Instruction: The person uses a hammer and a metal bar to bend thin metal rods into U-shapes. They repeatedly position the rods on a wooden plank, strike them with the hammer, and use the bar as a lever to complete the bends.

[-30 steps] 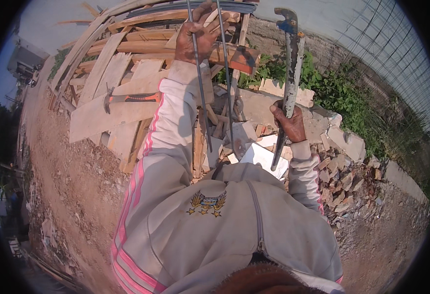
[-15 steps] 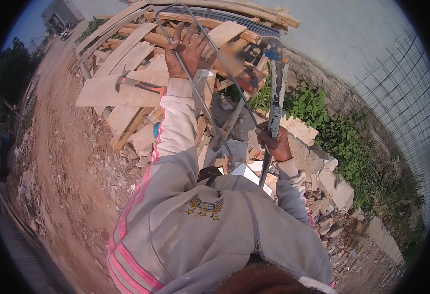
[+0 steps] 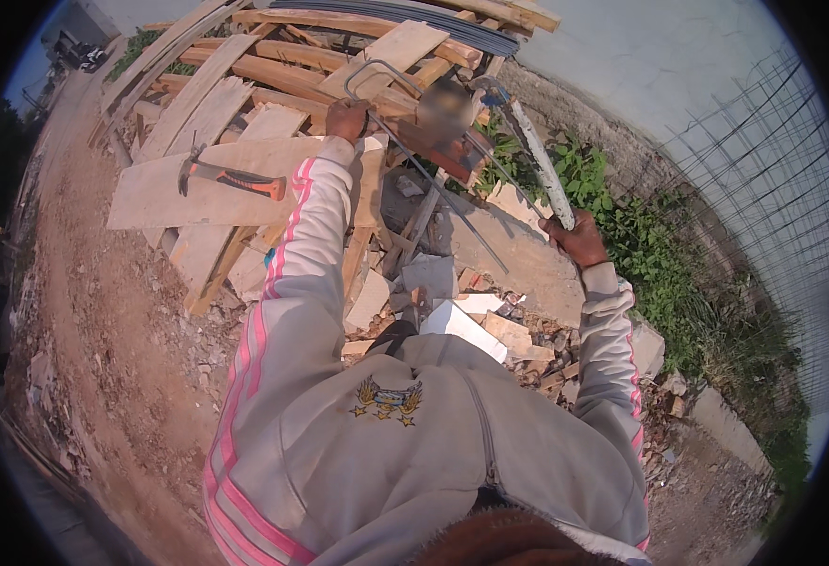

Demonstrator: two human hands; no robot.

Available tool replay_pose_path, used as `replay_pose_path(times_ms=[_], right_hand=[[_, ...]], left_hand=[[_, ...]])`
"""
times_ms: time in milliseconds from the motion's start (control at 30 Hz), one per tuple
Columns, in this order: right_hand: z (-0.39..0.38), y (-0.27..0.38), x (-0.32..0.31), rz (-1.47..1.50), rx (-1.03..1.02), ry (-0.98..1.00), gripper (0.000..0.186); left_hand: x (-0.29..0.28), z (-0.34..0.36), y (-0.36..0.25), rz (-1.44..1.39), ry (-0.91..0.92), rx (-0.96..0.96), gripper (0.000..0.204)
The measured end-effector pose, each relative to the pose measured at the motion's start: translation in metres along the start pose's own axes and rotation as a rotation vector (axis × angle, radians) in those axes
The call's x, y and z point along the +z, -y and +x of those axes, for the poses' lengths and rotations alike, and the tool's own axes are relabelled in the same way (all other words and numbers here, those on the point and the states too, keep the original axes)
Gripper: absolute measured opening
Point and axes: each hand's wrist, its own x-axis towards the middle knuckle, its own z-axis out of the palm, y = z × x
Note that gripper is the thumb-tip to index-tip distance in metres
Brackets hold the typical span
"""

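Near the upper middle of the frame, a slim grey U-shaped steel bar slants from its bend down toward the centre right, and the left hand has its fingers curled tight around it just below that bend. At centre right, the right hand has its fingers wrapped about the lower end of a worn white metal pipe with a chipped blue hooked head — one leg of the bar runs toward this hand, but whether those fingers touch it I cannot tell. The other leg ends over a pale slab of broken concrete. Handling both pieces well probably calls for a firm left grip close to the bend, so the long legs do not swing, and for the pipe's head — likely its heavy end — to stay clear of the left knuckles. At left, an orange-and-black-handled claw hammer lies on a pale plywood board
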Motion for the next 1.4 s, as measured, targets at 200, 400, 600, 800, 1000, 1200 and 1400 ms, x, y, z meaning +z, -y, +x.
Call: replay_pose_path(times_ms=[200,400,600,800,1000,1200,1400], right_hand=[[0.042,-0.013,0.004,0.126,0.138,0.058,0.024],[0.068,-0.023,0.012,0.143,0.228,0.116,0.029],[0.099,-0.006,0.033,0.112,0.223,0.093,0.027],[0.126,0.012,0.053,0.082,0.211,0.098,0.025],[0.128,0.016,0.057,0.090,0.233,0.108,0.024],[0.132,0.009,0.054,0.095,0.308,0.108,0.025],[0.135,0.019,0.052,0.007,0.313,0.109,0.024]], left_hand=[[-0.013,0.042,-0.006,0.872,0.045,0.086,0.040],[-0.012,0.024,-0.024,1.104,-0.022,0.302,0.045],[-0.008,0.043,0.006,1.060,-0.023,0.710,0.058],[0.008,0.082,0.018,1.198,-0.039,0.590,0.068],[0.010,0.108,0.013,1.276,0.054,0.506,0.076],[0.018,0.109,0.007,1.304,0.076,0.417,0.077],[0.009,0.109,0.011,1.295,0.056,0.395,0.078]])
